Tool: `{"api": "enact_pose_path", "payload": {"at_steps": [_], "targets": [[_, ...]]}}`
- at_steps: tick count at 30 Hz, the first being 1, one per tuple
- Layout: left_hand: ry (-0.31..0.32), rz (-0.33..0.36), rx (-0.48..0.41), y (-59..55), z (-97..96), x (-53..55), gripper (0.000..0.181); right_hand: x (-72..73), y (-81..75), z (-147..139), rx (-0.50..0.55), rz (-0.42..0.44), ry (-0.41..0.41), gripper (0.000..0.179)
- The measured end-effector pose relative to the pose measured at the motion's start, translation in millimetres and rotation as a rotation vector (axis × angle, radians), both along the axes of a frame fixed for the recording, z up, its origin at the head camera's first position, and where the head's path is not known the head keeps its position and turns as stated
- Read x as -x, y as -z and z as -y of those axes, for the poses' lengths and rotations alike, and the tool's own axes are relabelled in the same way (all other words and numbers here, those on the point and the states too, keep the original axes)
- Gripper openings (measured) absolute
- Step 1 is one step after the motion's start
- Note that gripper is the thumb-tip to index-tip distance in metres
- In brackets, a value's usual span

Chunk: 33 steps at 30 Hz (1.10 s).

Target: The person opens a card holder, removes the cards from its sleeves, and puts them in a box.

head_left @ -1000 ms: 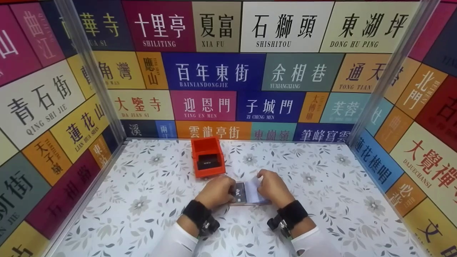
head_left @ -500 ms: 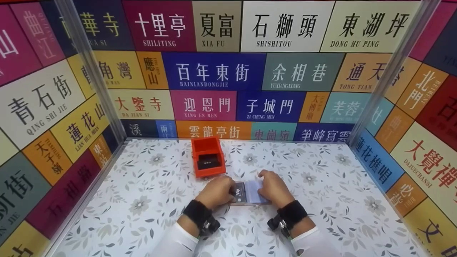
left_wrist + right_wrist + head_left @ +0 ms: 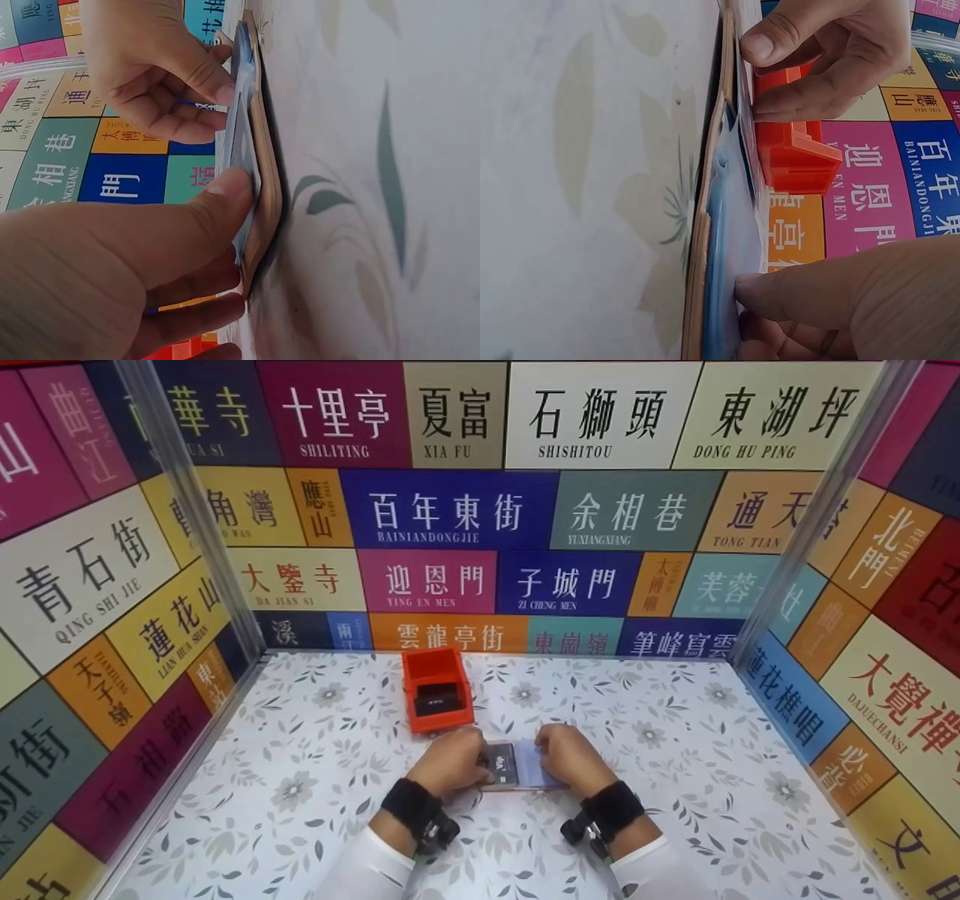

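Observation:
An open card holder with a brown cover and clear plastic sleeves lies on the table between the hands. On its left side shows a dark card with white print. My left hand holds that side, its thumb pressed on the sleeve face and its fingers at the far edge. Over the opposite half, my right hand pinches at the sleeves, thumb against the plastic and fingers curled, as the right wrist view shows up close. The holder's outer ends are partly hidden by both hands.
Behind the left hand stands a red-orange bin with a black item inside. The table has a leaf-and-flower cover. Panels of coloured signs enclose it at the back and both sides.
A sleeve that stood lifted by the right hand one second ago now lies flat. The right fingers have lowered, and the left hand has shifted slightly left, baring more of the dark card.

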<state>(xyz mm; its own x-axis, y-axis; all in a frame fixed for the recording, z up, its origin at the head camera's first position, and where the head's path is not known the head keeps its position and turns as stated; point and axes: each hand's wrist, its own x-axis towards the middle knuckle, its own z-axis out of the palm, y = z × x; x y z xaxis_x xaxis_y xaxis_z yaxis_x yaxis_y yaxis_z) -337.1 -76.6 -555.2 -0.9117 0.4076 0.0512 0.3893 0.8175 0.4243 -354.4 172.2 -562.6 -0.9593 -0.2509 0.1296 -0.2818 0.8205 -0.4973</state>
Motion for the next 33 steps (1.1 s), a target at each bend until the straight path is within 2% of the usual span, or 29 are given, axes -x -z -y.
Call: {"api": "enact_pose_path", "payload": {"at_steps": [7,15,24,29,33], "targets": [[0.019,0.014,0.003,-4.6,1.8,-1.3,0.026,0.7,-0.6,-1.0,0.002,0.002,-0.008,0.021],[0.024,0.026,-0.01,-0.7,-1.7,0.6,0.027,0.6,-0.2,-1.0,0.01,0.002,-0.007,0.023],[0.065,-0.05,-0.008,3.8,-4.7,0.4,0.02,0.7,-1.2,1.7,0.032,0.013,0.006,0.021],[0.086,-0.063,-0.011,4.3,-6.5,-0.4,0.019,1.4,-1.4,8.5,0.112,0.041,0.028,0.015],[0.086,-0.071,-0.008,4.8,-7.5,-0.8,0.019,0.7,-0.1,14.2,0.221,0.112,0.028,0.016]]}}
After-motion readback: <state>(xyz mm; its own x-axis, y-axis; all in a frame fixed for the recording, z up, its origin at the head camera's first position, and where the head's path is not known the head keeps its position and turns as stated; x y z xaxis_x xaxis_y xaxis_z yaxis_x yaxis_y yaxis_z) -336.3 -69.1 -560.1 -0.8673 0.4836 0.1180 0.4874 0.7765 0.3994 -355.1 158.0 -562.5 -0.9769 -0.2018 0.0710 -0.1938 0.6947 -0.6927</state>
